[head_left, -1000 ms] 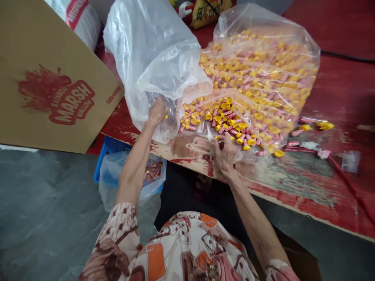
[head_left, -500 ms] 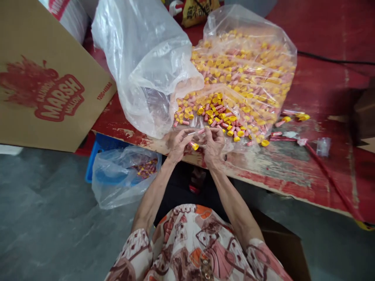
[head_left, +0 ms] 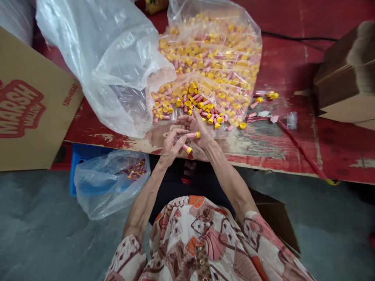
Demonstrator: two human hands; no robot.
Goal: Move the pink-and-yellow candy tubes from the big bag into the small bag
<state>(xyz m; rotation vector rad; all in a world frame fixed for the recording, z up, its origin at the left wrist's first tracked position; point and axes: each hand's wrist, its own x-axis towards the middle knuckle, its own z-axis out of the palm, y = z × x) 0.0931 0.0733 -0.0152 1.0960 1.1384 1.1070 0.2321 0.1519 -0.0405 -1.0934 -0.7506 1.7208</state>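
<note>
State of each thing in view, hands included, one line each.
Left hand: closed on yellow-capped pieces
Yellow-capped pieces: held, caps on
Right hand: open
Bag of pieces: full, mouth open
White plastic bag: mouth open, contents unclear
Blue crate: partly covered by plastic

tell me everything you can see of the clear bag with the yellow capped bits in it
The clear bag is large, thin and wrinkled, plastic by its look, with glossy creases. It lies on the red table, bulging with yellow-capped pink pieces, some of them uncovered at its near edge. The milky bag meets its left side. The right hand is close by; contact is unclear.
</note>
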